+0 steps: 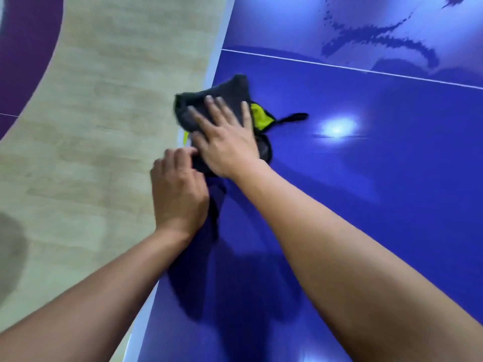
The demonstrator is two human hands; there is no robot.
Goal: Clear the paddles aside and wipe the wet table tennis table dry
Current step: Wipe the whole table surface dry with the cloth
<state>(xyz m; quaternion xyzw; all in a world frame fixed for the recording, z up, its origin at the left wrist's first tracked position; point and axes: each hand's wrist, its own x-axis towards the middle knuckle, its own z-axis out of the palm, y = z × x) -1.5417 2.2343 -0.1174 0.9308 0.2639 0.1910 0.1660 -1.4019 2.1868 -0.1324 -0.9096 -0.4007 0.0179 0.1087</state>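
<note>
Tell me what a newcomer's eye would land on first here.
The right hand pressed flat on a dark cloth with a yellow patch, at the left edge of the glossy blue table. The left hand pinches the cloth's near edge, and wet streaks show at the table's far right, beyond the white line.

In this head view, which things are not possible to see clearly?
Head view only.
Paddles: none in frame.
Cloth middle: covered by the right hand.
Left hand fingertips: hidden behind its knuckles, so a pinch is unsure.
Wet streaks: cut by the top edge.
Grey shape on floor: blurred.
</note>
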